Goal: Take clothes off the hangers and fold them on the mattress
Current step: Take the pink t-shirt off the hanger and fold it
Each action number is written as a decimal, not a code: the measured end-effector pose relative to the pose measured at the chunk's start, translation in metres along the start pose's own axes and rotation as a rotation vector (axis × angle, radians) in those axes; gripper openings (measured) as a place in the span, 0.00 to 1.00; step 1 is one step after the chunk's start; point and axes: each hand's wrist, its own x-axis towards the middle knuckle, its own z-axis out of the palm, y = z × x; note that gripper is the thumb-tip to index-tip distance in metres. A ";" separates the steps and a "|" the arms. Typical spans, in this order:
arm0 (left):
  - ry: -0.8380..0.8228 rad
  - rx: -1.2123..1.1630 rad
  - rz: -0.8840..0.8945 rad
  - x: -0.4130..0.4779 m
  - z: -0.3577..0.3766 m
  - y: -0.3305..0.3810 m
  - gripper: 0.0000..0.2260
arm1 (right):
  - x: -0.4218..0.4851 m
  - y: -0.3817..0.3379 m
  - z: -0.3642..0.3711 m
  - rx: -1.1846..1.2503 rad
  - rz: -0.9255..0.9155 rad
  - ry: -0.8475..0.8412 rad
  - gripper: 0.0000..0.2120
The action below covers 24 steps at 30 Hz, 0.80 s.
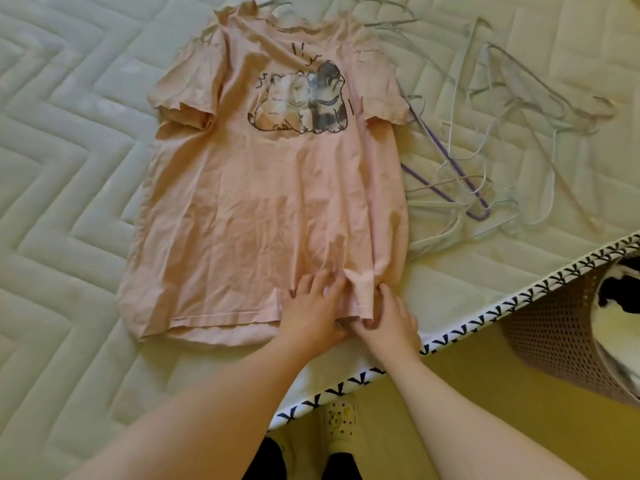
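Note:
A pale pink T-shirt [263, 188] with a cartoon print lies face up and spread out on the quilted mattress [69, 161], collar away from me. Its right side edge is folded in as a narrow strip. My left hand [311, 306] rests flat on the hem near the right corner, fingers apart. My right hand [384, 317] pinches the folded hem corner beside it. Several empty wire hangers [485, 161], white and one purple [464, 181], lie in a loose pile on the mattress to the right of the shirt.
The mattress edge with black-and-white trim [485, 313] runs diagonally at lower right. Beyond it stands a perforated laundry basket [561, 334] with dark and white clothes inside, on a yellow floor [467, 393]. My feet [337, 427] show below the mattress edge.

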 end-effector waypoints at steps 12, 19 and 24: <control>0.186 -0.113 -0.199 -0.006 -0.017 0.017 0.08 | 0.000 0.010 -0.053 0.471 0.087 0.151 0.04; 0.137 -0.219 -0.074 0.000 -0.030 0.052 0.22 | -0.003 0.001 -0.078 0.680 0.021 0.069 0.13; 0.197 -0.194 -0.097 0.006 -0.033 0.069 0.11 | -0.001 0.003 -0.072 0.734 0.079 0.041 0.12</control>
